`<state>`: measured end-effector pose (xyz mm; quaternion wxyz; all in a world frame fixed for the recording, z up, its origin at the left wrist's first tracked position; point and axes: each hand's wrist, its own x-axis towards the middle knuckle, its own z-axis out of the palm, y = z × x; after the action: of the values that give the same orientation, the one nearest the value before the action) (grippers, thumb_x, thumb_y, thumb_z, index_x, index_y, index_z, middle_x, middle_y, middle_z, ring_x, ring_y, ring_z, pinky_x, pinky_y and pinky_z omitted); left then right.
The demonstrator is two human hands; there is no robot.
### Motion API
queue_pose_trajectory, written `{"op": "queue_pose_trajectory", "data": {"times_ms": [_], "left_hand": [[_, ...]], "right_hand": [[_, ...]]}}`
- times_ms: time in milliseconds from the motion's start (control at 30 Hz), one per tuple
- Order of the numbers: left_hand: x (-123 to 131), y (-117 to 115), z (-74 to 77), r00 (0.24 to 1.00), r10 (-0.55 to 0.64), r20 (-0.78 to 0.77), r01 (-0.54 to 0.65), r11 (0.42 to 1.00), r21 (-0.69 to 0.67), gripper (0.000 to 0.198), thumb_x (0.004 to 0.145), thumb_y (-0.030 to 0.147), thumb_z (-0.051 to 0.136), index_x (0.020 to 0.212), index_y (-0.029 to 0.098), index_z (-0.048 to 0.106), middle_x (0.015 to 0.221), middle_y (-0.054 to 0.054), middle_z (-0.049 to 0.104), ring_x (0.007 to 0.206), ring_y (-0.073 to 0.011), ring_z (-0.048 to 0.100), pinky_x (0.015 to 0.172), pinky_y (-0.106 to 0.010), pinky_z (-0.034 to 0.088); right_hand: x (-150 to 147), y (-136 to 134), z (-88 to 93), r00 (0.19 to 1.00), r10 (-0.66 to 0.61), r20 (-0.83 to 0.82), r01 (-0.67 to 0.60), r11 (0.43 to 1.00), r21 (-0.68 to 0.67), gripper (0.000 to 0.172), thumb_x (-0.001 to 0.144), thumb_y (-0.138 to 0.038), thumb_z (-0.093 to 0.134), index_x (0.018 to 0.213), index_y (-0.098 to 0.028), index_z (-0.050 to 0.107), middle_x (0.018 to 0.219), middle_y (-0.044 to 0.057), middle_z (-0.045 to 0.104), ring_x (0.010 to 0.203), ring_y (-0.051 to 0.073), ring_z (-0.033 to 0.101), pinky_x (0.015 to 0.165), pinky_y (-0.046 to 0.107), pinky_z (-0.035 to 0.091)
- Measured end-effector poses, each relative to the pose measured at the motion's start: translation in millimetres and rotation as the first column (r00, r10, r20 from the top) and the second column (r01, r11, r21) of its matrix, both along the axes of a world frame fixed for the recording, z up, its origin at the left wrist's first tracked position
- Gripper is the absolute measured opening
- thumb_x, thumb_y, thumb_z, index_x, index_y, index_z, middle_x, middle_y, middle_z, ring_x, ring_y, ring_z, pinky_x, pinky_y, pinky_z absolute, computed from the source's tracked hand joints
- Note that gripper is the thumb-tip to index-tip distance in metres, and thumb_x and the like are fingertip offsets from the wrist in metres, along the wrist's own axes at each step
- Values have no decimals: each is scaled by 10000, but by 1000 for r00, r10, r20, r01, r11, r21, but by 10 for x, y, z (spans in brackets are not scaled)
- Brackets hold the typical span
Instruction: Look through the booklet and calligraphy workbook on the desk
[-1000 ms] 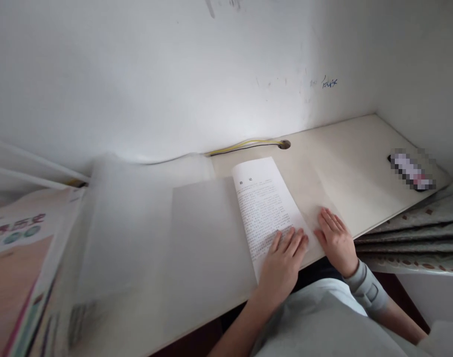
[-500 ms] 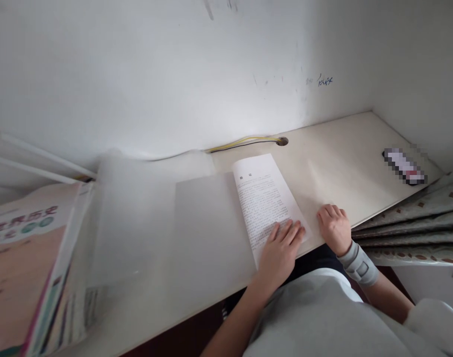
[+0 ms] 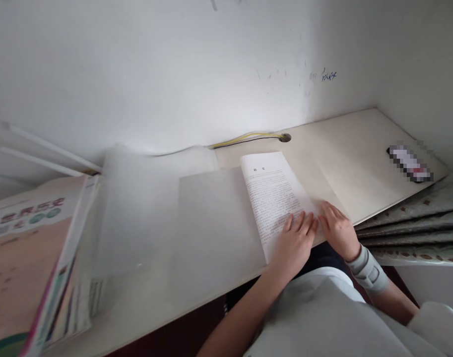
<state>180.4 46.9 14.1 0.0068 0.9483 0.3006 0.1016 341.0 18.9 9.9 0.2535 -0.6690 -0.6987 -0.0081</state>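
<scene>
A white printed booklet page (image 3: 273, 183) lies on the desk in front of me, with a short heading at its top and rows of small text below. My left hand (image 3: 295, 243) rests flat on its lower right part, fingers stretched and slightly apart, covering some of the text. Just right of the page's lower right edge is my right hand (image 3: 340, 228), a grey wrist support (image 3: 369, 270) around its wrist. Its fingers reach forward onto the desk, close to the left fingertips. Whether they touch the page edge I cannot tell.
Stacked books (image 3: 32, 258) stand at the left, partly blurred. Left of the page lies a grey sheet-like rectangle (image 3: 211, 213). Cables (image 3: 248, 136) run along the wall to a hole in the desk (image 3: 286, 138). A pixelated phone (image 3: 410, 163) lies far right, near a patterned curtain (image 3: 416, 223).
My right hand has moved toward the page, its curled fingers now stretched forward. My left hand remains on the page. The whole view has shifted slightly.
</scene>
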Motion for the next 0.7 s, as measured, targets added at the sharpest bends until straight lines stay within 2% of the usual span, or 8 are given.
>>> {"op": "queue_pose_trajectory", "data": {"times_ms": [100, 233, 400, 500, 600, 700], "left_hand": [[55, 9, -26, 1000, -3, 15, 2, 1000, 26, 409, 898, 109, 301, 1271, 105, 469, 1351, -121, 484, 1277, -238, 405, 1058, -440, 313], [76, 23, -67, 998, 27, 57, -28, 999, 19, 425, 882, 62, 294, 1284, 47, 429, 1349, -170, 473, 1297, -204, 381, 1072, -390, 322], [114, 26, -87, 994, 34, 102, -34, 999, -1, 405, 899, 87, 297, 1282, 34, 421, 1338, -191, 476, 1294, -223, 381, 1048, -396, 369], [78, -6, -58, 995, 4, 104, -6, 1000, 22, 377, 902, 99, 314, 1238, 34, 472, 1299, -186, 518, 1263, -234, 427, 1030, -388, 391], [30, -63, -32, 996, -10, 85, 6, 998, 56, 357, 894, 78, 314, 1174, 45, 533, 1242, -170, 571, 1195, -231, 504, 998, -365, 420], [53, -122, -51, 996, -1, 86, -6, 996, 87, 334, 891, 82, 335, 1132, 46, 563, 1203, -171, 597, 1158, -234, 536, 982, -365, 426]], "right_hand": [[44, -21, -24, 999, 12, -51, -13, 1000, -10, 389, 905, -310, 406, 1229, -107, 473, 1185, 185, 579, 1104, 261, 556, 910, 408, 492], [110, -43, -59, 989, 87, -120, -89, 996, -12, 446, 895, -348, 437, 1278, -121, 437, 1233, 182, 548, 1197, 258, 487, 979, 433, 450], [185, -71, -60, 965, 149, -217, -158, 987, -24, 538, 865, -371, 498, 1344, -161, 371, 1278, 160, 518, 1232, 252, 455, 999, 442, 435], [226, -80, -20, 948, 155, -276, -170, 985, -30, 553, 861, -395, 508, 1348, -173, 369, 1289, 157, 512, 1222, 249, 468, 993, 434, 441], [237, -74, -2, 937, 111, -330, -130, 991, -35, 510, 876, -388, 486, 1324, -160, 399, 1261, 159, 534, 1182, 236, 508, 975, 409, 459], [210, -53, -35, 950, 110, -292, -122, 992, -22, 505, 869, -378, 498, 1315, -158, 413, 1267, 159, 528, 1213, 248, 477, 991, 429, 445]]}}
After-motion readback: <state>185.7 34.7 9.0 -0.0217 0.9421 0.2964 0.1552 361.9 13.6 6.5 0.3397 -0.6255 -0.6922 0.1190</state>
